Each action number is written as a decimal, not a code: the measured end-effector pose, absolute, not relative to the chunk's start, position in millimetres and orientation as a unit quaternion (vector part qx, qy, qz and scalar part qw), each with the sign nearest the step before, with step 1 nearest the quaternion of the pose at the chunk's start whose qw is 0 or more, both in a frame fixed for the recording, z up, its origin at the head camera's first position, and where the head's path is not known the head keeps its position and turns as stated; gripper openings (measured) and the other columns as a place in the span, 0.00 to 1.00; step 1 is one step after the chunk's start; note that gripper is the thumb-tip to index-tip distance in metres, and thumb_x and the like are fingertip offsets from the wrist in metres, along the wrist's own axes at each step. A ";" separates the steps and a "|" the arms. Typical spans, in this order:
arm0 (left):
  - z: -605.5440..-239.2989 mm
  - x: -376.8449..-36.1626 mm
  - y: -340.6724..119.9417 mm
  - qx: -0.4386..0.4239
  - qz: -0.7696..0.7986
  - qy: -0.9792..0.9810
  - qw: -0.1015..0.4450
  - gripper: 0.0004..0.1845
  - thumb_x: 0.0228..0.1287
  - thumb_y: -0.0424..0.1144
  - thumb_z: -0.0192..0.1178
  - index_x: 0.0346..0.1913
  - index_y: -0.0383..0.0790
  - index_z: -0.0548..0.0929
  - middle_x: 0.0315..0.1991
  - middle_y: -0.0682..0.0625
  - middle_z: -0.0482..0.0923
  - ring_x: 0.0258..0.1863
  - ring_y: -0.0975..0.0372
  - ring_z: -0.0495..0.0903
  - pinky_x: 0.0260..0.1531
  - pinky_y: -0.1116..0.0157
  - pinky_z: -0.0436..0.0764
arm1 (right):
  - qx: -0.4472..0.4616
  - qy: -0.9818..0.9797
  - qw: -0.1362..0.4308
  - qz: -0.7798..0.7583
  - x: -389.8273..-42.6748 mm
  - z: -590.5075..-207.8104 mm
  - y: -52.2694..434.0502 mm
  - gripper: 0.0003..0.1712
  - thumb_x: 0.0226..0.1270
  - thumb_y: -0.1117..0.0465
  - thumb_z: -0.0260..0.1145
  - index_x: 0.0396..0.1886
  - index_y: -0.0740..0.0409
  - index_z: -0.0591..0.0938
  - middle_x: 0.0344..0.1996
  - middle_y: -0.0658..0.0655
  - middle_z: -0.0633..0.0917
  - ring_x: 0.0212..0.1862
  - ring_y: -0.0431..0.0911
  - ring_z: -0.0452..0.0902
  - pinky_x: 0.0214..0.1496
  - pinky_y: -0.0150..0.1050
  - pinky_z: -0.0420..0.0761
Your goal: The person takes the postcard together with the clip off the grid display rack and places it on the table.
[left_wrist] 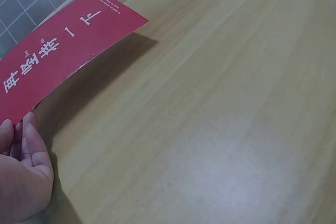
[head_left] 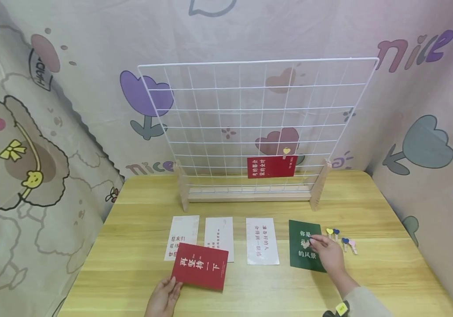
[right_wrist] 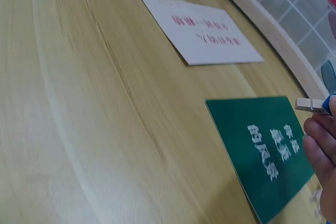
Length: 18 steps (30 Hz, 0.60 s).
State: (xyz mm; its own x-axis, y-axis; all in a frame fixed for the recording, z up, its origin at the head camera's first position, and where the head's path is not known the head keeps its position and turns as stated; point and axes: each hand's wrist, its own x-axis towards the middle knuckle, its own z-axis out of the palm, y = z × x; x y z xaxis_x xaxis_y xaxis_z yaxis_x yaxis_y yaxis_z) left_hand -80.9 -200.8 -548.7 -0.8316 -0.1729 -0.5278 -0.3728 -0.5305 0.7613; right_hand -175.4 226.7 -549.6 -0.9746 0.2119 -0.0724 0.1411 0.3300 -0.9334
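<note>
Nearest the viewer, the left hand (head_left: pixel 163 298) holds a red card (head_left: pixel 199 266) by its near left corner, fingers (left_wrist: pixel 32 148) lying fairly straight under the edge with the card lifted clear of the bench (head_left: pixel 250 299), as the left wrist view shows by the shadow beneath it; whether a thumb presses on top cannot be told. To the right, the right hand (head_left: pixel 328 253) rests over a green card (head_left: pixel 305 245) that lies flat on the bench, and its fingers (right_wrist: pixel 318 140) are curled round a small wooden clip (right_wrist: pixel 311 104) with a blue head, held just above the card's far edge. To carry this step out well, the judgement is that the clip should be pinched near its tail so that its mouth opens fully, and the red card kept level and lightly supported so that it does not bend. Beyond the hands lie three pale cards, the left one (head_left: pixel 181 237), the middle one (head_left: pixel 219 238) and the right one (head_left: pixel 262 241), in a row, the red card overlapping the first two. Just right of the green card lie several heart clips (head_left: pixel 341 240). Farthest back stands a white wire grid (head_left: pixel 250 127) in a wooden base (head_left: pixel 250 196), with another red card (head_left: pixel 272 166) hung on it by a yellow heart clip (head_left: pixel 286 152).
</note>
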 end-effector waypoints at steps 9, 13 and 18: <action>-553.3 -72.1 -201.7 -0.266 0.814 0.509 0.081 0.06 0.57 0.32 0.53 0.35 0.34 0.68 0.31 0.52 0.72 0.31 0.65 0.74 0.39 0.73 0.73 | -0.133 -0.816 0.031 0.561 -166.2 -546.6 245.4 0.17 0.58 0.66 0.57 0.43 0.76 0.72 0.39 0.69 0.77 0.30 0.31 0.75 0.35 0.27 0.76; -555.1 -69.4 -201.7 -0.265 0.807 0.520 0.093 0.09 0.56 0.32 0.53 0.37 0.31 0.67 0.30 0.52 0.72 0.31 0.65 0.74 0.38 0.72 0.74 | -0.153 -0.817 0.014 0.556 -163.6 -536.8 252.4 0.16 0.59 0.68 0.55 0.44 0.77 0.71 0.41 0.71 0.76 0.29 0.28 0.74 0.36 0.29 0.76; -554.1 -64.7 -202.1 -0.270 0.801 0.523 0.114 0.13 0.56 0.31 0.53 0.41 0.27 0.64 0.29 0.51 0.74 0.29 0.65 0.75 0.38 0.72 0.75 | -0.167 -0.822 0.012 0.545 -163.0 -535.9 264.2 0.17 0.59 0.68 0.56 0.44 0.77 0.71 0.40 0.71 0.76 0.28 0.28 0.73 0.35 0.28 0.77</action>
State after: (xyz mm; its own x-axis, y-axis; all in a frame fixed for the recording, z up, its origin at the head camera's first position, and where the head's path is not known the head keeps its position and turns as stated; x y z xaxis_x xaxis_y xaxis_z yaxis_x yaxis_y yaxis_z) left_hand -64.7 -202.1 -554.1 -0.8289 -0.1000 -0.5504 -0.4637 -0.4273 0.7761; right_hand -163.0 264.2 -535.9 -0.9438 0.2877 -0.1627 0.2618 0.3505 -0.8992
